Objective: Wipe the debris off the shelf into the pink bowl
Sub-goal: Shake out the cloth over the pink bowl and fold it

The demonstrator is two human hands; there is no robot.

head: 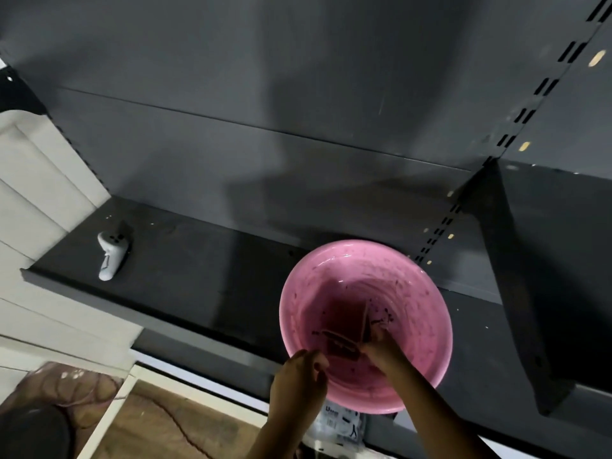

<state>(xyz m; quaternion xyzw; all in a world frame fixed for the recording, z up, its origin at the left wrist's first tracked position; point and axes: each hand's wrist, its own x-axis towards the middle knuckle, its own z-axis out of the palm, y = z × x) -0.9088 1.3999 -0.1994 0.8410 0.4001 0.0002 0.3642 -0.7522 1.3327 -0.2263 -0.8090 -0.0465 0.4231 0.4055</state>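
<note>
The pink bowl (366,279) hangs at the front edge of the dark grey shelf (198,276), right of centre. My left hand (298,380) grips the bowl's near left rim. My right hand (381,347) reaches inside the bowl, fingers pinched on a thin, dark-edged cloth (342,346) lying against the bottom. Dark crumbs of debris (385,316) stick to the bowl's inner wall and floor. A few pale specks (150,224) lie on the shelf far back at the left.
A white hand controller (111,253) lies on the shelf at the left. A slotted upright (440,226) and a dark bracket (516,293) divide this shelf from the one on the right. A printed packet (341,422) shows below the bowl.
</note>
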